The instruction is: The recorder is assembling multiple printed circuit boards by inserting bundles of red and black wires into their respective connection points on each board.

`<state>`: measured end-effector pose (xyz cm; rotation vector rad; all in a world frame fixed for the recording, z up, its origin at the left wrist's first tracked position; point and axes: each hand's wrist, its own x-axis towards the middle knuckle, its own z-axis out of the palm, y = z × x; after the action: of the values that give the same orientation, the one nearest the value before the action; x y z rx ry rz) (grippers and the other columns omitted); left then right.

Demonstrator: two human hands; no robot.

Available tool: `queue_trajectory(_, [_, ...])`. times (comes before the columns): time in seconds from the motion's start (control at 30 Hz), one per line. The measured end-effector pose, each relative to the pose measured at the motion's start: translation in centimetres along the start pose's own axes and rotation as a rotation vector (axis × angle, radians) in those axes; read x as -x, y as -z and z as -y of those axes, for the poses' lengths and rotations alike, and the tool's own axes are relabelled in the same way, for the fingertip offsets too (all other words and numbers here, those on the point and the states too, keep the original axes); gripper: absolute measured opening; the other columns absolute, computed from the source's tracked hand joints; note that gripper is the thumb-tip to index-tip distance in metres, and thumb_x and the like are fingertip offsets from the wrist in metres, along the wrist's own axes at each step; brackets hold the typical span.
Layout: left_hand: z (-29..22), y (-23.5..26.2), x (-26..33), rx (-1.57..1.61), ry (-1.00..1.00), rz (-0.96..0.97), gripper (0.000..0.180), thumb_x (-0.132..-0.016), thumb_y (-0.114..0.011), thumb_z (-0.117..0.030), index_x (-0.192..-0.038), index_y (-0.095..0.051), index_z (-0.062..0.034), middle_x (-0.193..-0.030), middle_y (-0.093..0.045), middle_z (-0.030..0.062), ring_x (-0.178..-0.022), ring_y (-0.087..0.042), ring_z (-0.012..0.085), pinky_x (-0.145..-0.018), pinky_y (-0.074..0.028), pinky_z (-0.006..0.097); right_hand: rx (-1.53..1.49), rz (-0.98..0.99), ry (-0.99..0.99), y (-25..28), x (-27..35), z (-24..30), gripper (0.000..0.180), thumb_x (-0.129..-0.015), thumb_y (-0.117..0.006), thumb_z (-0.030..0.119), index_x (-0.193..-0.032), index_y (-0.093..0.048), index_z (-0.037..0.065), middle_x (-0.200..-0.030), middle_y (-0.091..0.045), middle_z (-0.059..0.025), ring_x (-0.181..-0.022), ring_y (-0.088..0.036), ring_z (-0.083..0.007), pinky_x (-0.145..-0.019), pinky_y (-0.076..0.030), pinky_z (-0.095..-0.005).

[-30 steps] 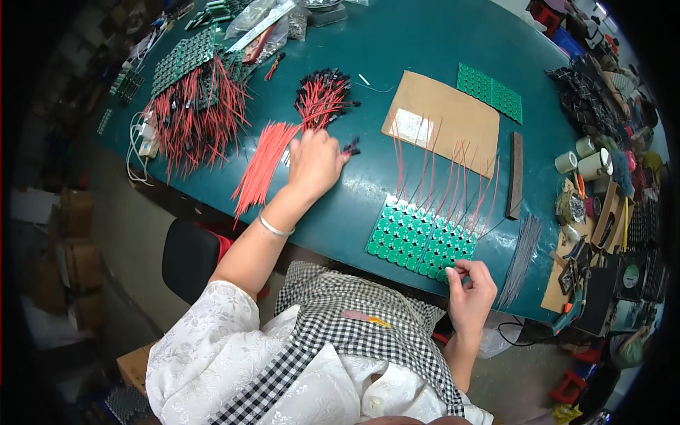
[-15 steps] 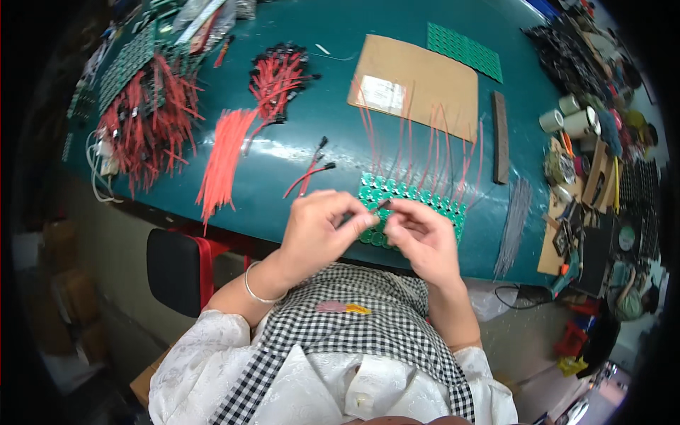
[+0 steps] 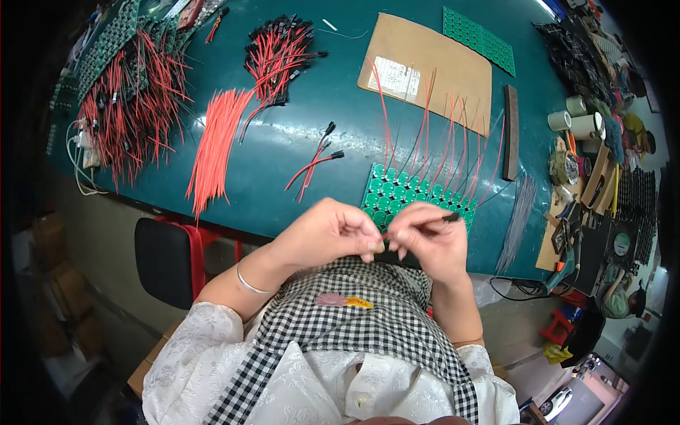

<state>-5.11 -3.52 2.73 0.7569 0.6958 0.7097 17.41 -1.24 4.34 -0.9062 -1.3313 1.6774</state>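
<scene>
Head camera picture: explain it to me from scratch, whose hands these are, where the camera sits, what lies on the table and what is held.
There is no machine here. A camera worn on a person's head looks down, so the two bare forearms rising from the bottom edge are that person's own. The wide lens bends the table edges.

The left hand and right hand meet just above the checked apron, pinching a thin wire with a black end between them.

On the teal table right behind the hands lies a green battery pack with red and black leads rising from it. Further back sit a brown cardboard sheet, a loose bundle of red wires, a few connector leads and tape rolls at the right.
</scene>
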Motion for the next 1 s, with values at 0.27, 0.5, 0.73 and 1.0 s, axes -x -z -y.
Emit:
queue_trajectory(0.27, [-3.0, 4.2, -1.2, -1.424, -0.499, -0.868, 0.022, -0.075, -0.085, -0.018, -0.081, -0.066, -0.0078, -0.075, -0.061, 0.0046, -0.072, -0.062, 0.0249, -0.071, -0.044, 0.038, 0.649, -0.434, 0.034, -1.4, -4.0, -3.3, 0.008, -0.092, -0.072, 0.004, -0.095, -0.074, -0.003, -0.078, -0.073, -0.0091, -0.065, -0.07, -0.0118, -0.058, -0.056, -0.024])
queue_trajectory(0.5, [-1.8, 5.4, -1.0, -1.422, -0.376, -0.836, 0.025, -0.075, -0.084, -0.021, -0.075, -0.063, -0.0077, -0.072, -0.059, 0.0044, -0.07, -0.061, 0.025, -0.068, -0.041, 0.039, 0.634, -0.45, 0.026, -1.7, -3.8, -3.6, 0.009, -0.092, -0.073, 0.005, -0.094, -0.074, -0.003, -0.079, -0.073, -0.0094, -0.063, -0.07, -0.0125, -0.056, -0.057, -0.0249])
queue_trajectory(0.73, [-1.9, 5.7, -0.8, -1.015, -0.474, -0.854, 0.019, -0.081, -0.081, -0.009, -0.077, -0.063, -0.0036, -0.07, -0.066, 0.0057, -0.056, -0.06, 0.0125, -0.052, -0.044, 0.03, 0.658, -0.443, 0.112, -1.8, -3.8, -4.0, 0.006, -0.092, -0.072, 0.001, -0.096, -0.073, -0.002, -0.082, -0.072, -0.0089, -0.063, -0.069, -0.012, -0.055, -0.055, -0.0246])
queue_trajectory(1.0, [-1.9, 5.1, 0.3, -0.42, -0.447, -0.732, 0.01, -0.097, -0.067, -0.004, -0.094, -0.059, 0.0, -0.083, -0.071, 0.0086, -0.061, -0.06, 0.0056, -0.053, -0.047, 0.02, 0.736, -0.407, 0.218, -1.4, -3.6, -4.6, 0.005, -0.089, -0.073, -0.001, -0.094, -0.07, 0.001, -0.077, -0.069, -0.0097, -0.059, -0.067, -0.0142, -0.052, -0.05, -0.0265])
